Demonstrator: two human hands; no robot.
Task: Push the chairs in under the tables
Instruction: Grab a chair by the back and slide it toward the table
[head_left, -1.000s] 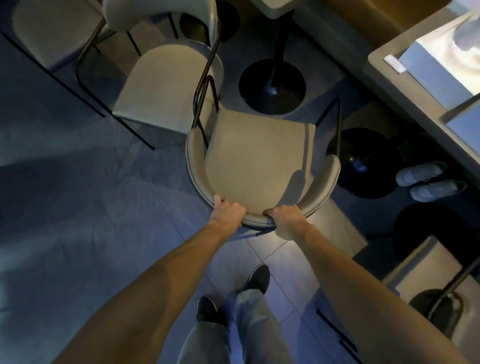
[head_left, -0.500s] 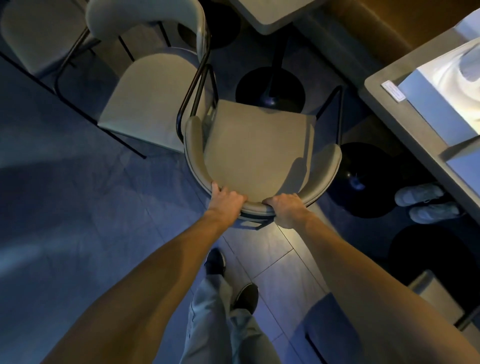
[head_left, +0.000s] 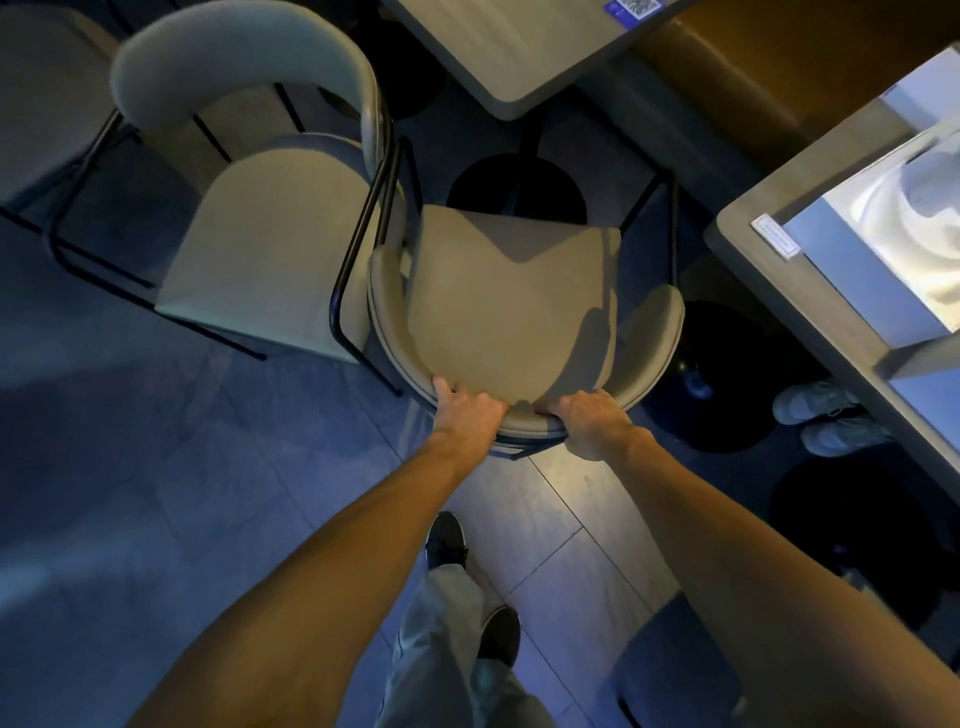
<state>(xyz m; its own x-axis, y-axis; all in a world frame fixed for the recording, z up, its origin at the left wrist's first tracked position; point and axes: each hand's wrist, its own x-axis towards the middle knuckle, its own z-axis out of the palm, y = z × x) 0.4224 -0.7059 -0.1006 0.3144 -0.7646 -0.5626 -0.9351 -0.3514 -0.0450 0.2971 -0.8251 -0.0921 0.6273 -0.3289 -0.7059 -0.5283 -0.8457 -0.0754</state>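
The chair (head_left: 514, 306) had a smooth padded beige seat, squared at the front and rounded behind. A low curved backrest in the same covering wrapped round it, on a thin black tube frame. The left hand (head_left: 470, 410) gripped the backrest's top edge, fingers curled over it and thumb stretched along the rim. Just beside it, the right hand (head_left: 589, 421) held the same edge with its fingers hooked over to the inner side.

Beyond the chair's front stood a desk (head_left: 509, 47) with a pale, faintly grained, square-cornered top on a black post and round black base (head_left: 514, 187). The whole seat showed clear of that top. A blue sticker (head_left: 631, 6) with a QR-like pattern sat at the desk's far edge, cut off and unreadable.

Close against the chair's left arm stood a second chair (head_left: 270, 244) of the same make, turned sideways; I couldn't tell whether they touched. To the chair's right was another desk (head_left: 753, 218), with a small white label (head_left: 775, 236) at its corner, its print too small to read. Below that desk lay a pair of pale shoes (head_left: 826, 415). Under the chair, the floor (head_left: 156, 519) was large matte tiles.
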